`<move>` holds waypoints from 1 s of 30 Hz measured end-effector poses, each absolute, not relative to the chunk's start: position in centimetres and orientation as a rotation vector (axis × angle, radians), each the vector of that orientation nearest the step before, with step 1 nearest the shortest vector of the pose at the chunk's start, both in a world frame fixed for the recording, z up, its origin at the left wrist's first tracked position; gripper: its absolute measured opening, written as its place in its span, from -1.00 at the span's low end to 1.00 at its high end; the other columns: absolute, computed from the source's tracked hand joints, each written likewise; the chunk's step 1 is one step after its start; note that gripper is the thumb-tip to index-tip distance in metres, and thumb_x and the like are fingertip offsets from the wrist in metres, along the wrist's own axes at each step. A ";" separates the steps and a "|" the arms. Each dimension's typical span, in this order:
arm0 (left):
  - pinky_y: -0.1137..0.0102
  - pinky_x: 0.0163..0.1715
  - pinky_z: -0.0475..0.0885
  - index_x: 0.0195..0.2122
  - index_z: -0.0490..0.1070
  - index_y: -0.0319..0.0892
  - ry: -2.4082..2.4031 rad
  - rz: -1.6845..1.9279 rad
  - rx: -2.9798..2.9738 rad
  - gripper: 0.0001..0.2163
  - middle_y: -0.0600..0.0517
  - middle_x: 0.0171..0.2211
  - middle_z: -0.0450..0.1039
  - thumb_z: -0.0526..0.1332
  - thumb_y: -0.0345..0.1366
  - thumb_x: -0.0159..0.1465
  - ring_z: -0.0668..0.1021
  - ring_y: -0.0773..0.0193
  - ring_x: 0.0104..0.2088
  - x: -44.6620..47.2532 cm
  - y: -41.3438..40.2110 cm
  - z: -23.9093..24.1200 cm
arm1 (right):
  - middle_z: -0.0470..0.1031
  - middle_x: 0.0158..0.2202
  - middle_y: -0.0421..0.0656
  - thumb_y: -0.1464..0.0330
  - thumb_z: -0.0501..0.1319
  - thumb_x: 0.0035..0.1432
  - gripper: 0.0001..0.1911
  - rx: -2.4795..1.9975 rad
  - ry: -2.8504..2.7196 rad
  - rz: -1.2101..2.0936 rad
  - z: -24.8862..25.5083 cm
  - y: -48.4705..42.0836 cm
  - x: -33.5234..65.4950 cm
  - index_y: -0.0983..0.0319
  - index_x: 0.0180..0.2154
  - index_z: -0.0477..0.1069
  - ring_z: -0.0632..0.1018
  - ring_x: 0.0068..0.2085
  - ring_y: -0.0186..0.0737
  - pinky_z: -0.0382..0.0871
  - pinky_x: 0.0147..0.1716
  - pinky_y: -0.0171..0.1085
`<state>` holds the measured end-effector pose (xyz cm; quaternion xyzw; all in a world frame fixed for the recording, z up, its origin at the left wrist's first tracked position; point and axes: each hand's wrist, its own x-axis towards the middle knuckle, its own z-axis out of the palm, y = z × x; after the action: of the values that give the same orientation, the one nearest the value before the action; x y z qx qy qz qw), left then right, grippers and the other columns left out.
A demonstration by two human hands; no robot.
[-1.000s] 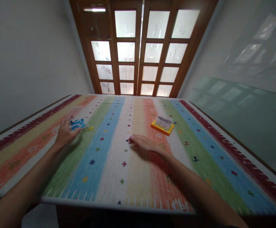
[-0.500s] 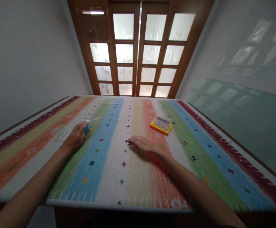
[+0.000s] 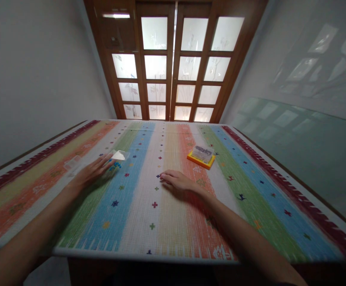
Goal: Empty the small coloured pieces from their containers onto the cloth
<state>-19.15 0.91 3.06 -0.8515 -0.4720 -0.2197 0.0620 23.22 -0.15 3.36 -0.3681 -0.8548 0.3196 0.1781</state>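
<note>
The clear plastic bag point(image 3: 119, 155) lies on the striped cloth point(image 3: 137, 206), on the green and blue bands to the left of the middle, with small blue pieces point(image 3: 115, 165) showing just under its near edge. In the head view — the only one — the left hand point(image 3: 91, 173) stretches flat along the cloth with its fingers point(image 3: 105, 163) extended toward the bag; the fingertips reach its near corner and the blue pieces, though the blur there hides whether they press on them or merely lie against them. The hand is spread and grips nothing. A second piece of clear plastic point(image 3: 73, 162) lies flat just left of that hand, on the orange-yellow band.

The right hand point(image 3: 178, 180) rests palm down near the middle of the cloth, on the pale band, fingers loose and pointing left — it holds nothing. Both forearms run in from the bottom corners of the frame.

Farther back and to the right, on the red band, sits a small orange tray point(image 3: 201, 162) with a pale box point(image 3: 203, 153) on top of it, well apart from both hands. The cloth covers a table whose dark edge shows along the left. Beyond the table stands a wooden door point(image 3: 173, 59) with frosted glass panes, lit from behind, between plain walls.
</note>
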 end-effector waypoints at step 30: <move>-0.12 0.10 0.39 -0.04 0.56 -0.43 -2.400 -0.227 -1.744 -0.36 -0.47 -0.13 0.59 -0.03 0.11 0.37 0.56 -0.39 0.05 -18.0 3.3 6.1 | 0.62 0.05 0.04 0.30 0.19 0.26 -0.77 -1.077 -1.998 1.293 2.0 -0.6 23.8 0.26 -0.21 0.59 0.61 -0.04 -0.12 0.42 0.01 -0.14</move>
<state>-18.03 3.32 6.06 -0.5842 -0.8038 -0.0761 0.0829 23.77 -0.57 2.02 -0.3980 -0.7383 0.4776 0.2614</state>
